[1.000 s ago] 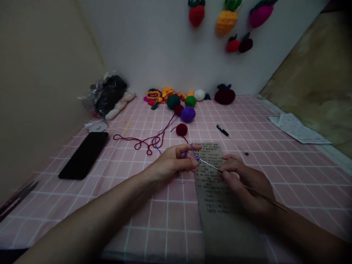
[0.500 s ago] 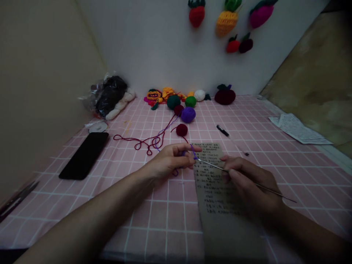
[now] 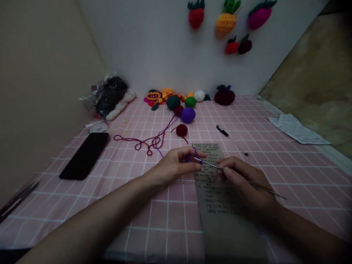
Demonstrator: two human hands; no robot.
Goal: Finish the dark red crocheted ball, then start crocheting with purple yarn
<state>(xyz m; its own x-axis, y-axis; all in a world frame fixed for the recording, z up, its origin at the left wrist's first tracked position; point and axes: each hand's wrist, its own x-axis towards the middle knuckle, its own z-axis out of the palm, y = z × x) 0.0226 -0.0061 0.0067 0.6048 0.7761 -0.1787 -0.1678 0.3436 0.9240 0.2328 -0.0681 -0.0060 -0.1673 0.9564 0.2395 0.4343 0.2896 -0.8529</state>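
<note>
My left hand [image 3: 173, 165] pinches a loop of purple yarn [image 3: 194, 155] between thumb and fingers, just above the table. My right hand [image 3: 243, 181] grips a thin metal crochet hook [image 3: 264, 187], whose tip sits in the purple loop at my left fingertips. Both hands hover over a brown sheet of handwritten notes [image 3: 217, 190] lying on the pink checked table [image 3: 288, 168]. The purple strand runs back to a purple yarn ball [image 3: 188, 114].
A dark red yarn ball [image 3: 182, 129] and a loose dark red strand [image 3: 143, 141] lie behind my hands. A black phone [image 3: 84, 155] is at the left, a pen [image 3: 222, 130] at the right, papers [image 3: 298, 128] far right. Crochet fruits [image 3: 224, 95] line the back wall.
My left hand has closed its pinch on the purple loop and dropped slightly. The hook in my right hand has shifted a little, its tip staying at the loop.
</note>
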